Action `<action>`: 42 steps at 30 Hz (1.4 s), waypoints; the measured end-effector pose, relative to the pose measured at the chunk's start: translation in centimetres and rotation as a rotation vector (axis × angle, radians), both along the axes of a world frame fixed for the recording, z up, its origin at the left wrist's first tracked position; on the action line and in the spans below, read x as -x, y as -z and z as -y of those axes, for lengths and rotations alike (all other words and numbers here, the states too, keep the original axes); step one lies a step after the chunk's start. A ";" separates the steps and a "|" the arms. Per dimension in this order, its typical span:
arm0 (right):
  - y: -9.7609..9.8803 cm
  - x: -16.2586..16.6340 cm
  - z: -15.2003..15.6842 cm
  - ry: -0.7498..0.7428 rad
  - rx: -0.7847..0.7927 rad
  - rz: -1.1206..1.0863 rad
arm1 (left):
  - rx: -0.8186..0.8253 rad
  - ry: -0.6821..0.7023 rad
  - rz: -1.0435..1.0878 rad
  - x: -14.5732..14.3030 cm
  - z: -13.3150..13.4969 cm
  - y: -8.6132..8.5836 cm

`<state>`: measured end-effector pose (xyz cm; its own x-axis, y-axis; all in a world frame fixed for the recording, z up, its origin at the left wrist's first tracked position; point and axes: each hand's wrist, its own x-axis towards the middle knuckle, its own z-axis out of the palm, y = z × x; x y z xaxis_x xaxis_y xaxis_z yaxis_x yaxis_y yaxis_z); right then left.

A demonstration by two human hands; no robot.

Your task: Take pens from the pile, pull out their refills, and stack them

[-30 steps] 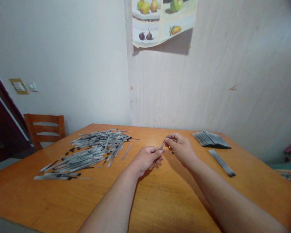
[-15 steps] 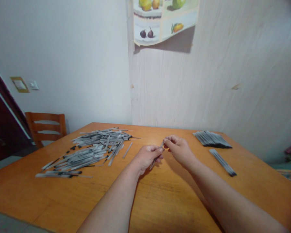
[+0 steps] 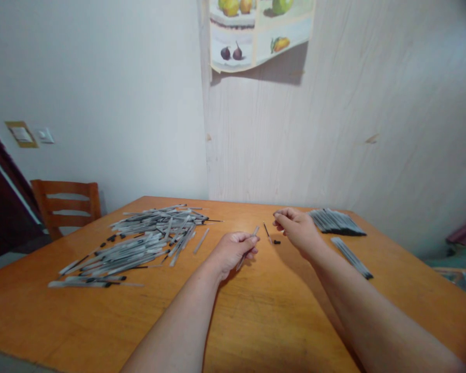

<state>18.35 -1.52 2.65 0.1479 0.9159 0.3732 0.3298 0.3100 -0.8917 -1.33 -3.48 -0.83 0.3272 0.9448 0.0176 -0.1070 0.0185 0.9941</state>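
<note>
My left hand point(image 3: 235, 252) is closed around a thin translucent pen barrel point(image 3: 256, 231), which slants up out of its fingers. To the right, apart from it, my right hand point(image 3: 293, 223) is raised with thumb and fingertips pinched together. Something small and dark seems to show at those fingertips, too small to name. On the table between the hands lie a thin pen refill point(image 3: 266, 229) with black ink and a small black cap point(image 3: 276, 242).
On the left is a loose heap of pen barrels, refills and black caps point(image 3: 140, 248). One barrel point(image 3: 201, 241) lies beside it. A neat row of capped pens point(image 3: 336, 221) and a smaller group point(image 3: 351, 257) lie at the right. The wooden table point(image 3: 256, 321) meets the wall behind.
My right hand has moved right, away from the left hand and the pen barrel. The refill and black cap on the table now show between the hands. My left hand keeps its grip.
</note>
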 end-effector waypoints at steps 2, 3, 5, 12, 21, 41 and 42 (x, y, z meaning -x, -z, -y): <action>0.5 -1.5 -0.8 0.043 -0.006 0.099 | -0.003 0.006 -0.016 0.0 -0.1 0.1; 0.9 -2.3 -1.2 0.055 -0.019 0.154 | -0.001 0.009 -0.025 0.1 -0.1 0.1; 1.9 -3.5 -2.0 0.051 -0.013 0.276 | 0.003 0.010 -0.040 0.2 -0.2 0.3; 5.4 -4.7 -3.2 0.033 0.152 0.669 | -0.012 0.009 -0.082 0.2 -0.2 0.3; 6.5 -3.4 -3.0 0.011 0.242 0.859 | -0.029 0.024 -0.108 0.2 0.2 -0.2; 4.5 -4.5 -2.7 0.089 0.248 0.580 | -0.016 0.039 -0.124 0.2 0.0 0.0; 3.9 -4.4 -2.4 0.040 0.235 0.487 | -0.016 0.049 -0.127 0.2 0.0 0.0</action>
